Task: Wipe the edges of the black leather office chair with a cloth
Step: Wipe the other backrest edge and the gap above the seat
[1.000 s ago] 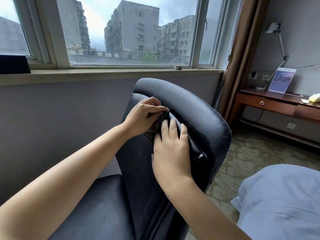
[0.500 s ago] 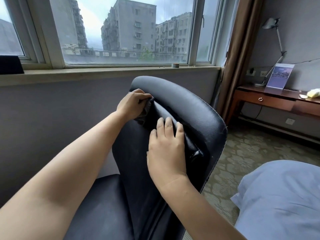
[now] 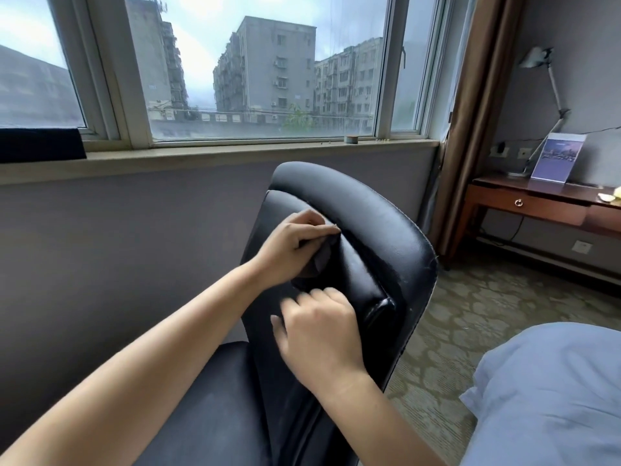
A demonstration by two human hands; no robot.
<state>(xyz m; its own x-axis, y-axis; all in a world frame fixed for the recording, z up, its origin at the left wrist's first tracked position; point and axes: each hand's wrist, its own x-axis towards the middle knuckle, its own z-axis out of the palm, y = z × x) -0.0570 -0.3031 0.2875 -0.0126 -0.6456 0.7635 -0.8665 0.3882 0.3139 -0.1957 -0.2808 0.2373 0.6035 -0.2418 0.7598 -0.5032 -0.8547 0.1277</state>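
The black leather office chair (image 3: 379,230) stands in front of me, its backrest turned toward the window wall. My left hand (image 3: 289,243) grips a dark cloth (image 3: 322,257) and presses it against the seam between the backrest pad and the outer rim. My right hand (image 3: 319,331) is lower on the backrest, its fingers bent and touching the leather just under the cloth; it is blurred. The seat (image 3: 215,408) shows below my left forearm.
A grey wall and window sill (image 3: 235,156) lie behind the chair. A brown curtain (image 3: 477,129) hangs at the right, beside a wooden desk (image 3: 537,203) with a lamp (image 3: 544,105) and a card. A pale blue pillow (image 3: 551,398) fills the lower right. Patterned carpet (image 3: 470,314) covers the floor.
My left hand slid the cloth along the seam, first up toward the top corner, then back down to the right. My right hand dropped lower and its fingers curled.
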